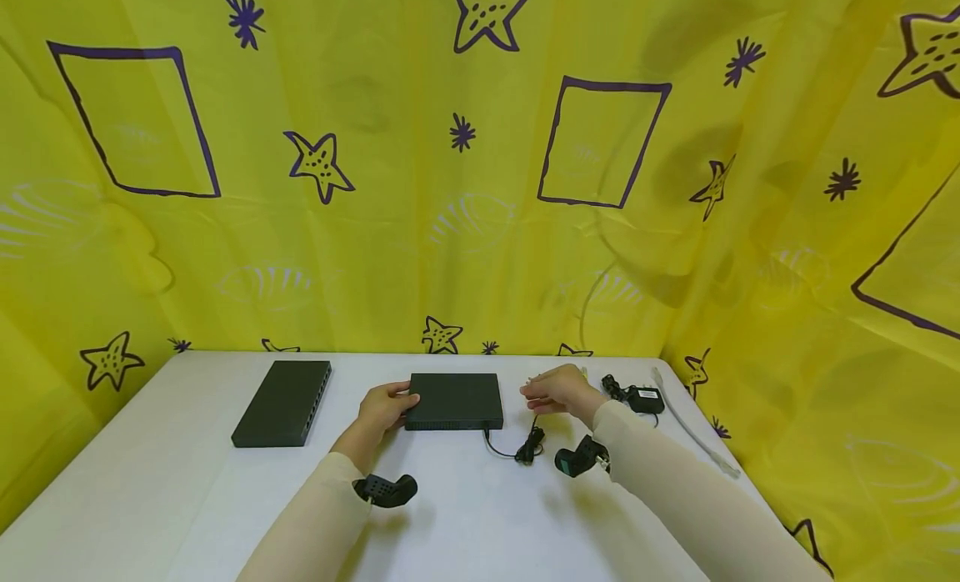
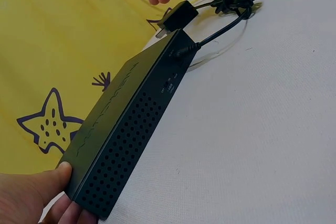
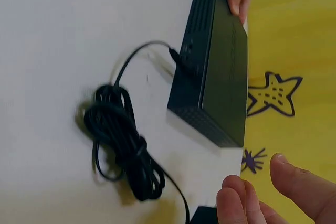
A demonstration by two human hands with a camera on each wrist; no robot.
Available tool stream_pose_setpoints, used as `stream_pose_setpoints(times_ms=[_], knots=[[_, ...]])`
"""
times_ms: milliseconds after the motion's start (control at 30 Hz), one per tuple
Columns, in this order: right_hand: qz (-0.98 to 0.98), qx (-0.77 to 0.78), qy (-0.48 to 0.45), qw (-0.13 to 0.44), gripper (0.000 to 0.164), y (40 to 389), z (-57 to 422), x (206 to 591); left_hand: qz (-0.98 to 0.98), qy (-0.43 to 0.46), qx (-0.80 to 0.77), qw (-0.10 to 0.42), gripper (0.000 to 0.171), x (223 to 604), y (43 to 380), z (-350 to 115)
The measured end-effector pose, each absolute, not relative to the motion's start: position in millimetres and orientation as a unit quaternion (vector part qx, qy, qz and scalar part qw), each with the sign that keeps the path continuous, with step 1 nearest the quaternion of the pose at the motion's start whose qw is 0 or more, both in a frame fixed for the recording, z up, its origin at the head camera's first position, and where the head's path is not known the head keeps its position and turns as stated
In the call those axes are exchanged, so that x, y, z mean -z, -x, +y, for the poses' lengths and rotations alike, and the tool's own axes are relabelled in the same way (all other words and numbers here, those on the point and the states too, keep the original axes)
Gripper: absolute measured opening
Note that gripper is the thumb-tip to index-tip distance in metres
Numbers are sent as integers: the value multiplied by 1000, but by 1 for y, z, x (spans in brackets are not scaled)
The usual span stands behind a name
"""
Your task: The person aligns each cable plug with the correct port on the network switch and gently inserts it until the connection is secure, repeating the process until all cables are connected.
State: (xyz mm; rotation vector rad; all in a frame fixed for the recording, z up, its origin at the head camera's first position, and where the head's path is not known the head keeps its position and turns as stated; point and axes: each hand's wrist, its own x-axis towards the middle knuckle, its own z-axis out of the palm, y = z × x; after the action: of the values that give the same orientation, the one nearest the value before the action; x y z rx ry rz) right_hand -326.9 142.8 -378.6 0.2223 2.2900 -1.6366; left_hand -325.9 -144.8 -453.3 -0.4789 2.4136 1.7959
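A black network switch (image 1: 454,401) lies in the middle of the white table, its vented side with the power socket towards me. My left hand (image 1: 384,408) grips its left end, with the thumb (image 2: 64,170) on top and the other fingers underneath. A thin power cord is plugged into the socket and leads to a tied black cord bundle (image 3: 123,137). Beyond the bundle, a black power adapter (image 2: 179,16) lies by the switch's right end. My right hand (image 1: 561,392) hovers close over the adapter, thumb apart from the fingers, holding nothing.
A second black switch (image 1: 282,403), with ports along its right side, lies at the left. At the back right are another power adapter (image 1: 647,398) with its cord and a grey network cable (image 1: 693,423). A yellow curtain (image 1: 390,257) stands behind the table (image 1: 450,532).
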Motion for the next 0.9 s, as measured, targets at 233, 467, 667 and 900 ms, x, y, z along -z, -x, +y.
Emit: stream_pose_setpoints(times_ms=[233,467,667,900], knots=[[800,576,-105,134,34,334,163,383,793,152,-588,43,47,449,320,-144],[793,586,-123,107,36,338,180,388,793,147,-590,39,47,450,320,-145],[791,587,-151,88,36,345,186,394,793,149,-589,33,46,451,320,-143],[783,588,-187,78,45,352,187,405,793,143,-591,29,46,449,318,-143]])
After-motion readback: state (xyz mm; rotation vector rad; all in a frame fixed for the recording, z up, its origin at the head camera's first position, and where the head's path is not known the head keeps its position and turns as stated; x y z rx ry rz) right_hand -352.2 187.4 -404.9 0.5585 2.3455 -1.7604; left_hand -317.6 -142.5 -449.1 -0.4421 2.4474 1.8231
